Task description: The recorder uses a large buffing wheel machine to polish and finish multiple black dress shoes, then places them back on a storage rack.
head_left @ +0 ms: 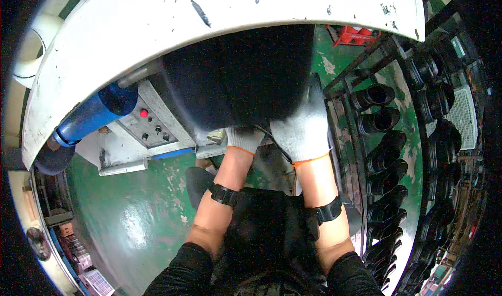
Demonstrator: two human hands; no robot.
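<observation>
Both my hands wear white knit gloves with orange cuffs and reach forward beneath a large black panel-like shape (240, 76). That shape is blurred along its lower edge and hides my fingertips. Of my left hand (243, 140) only the back and cuff show, beside a small yellowish-grey piece (215, 136) I cannot make out. My right hand (301, 134) is further right, its fingers also hidden or smeared. A thin dark cord or strap (273, 139) runs between the two hands. Whether either hand grips anything cannot be told.
A white, chipped hood (235, 11) curves overhead. At left are a blue cylinder (97, 110) and a control panel (151, 126) with a red button (144, 113). Racks of black shoes (384, 149) line the right, near a white basket (463, 115). A red crate (353, 35) stands beyond.
</observation>
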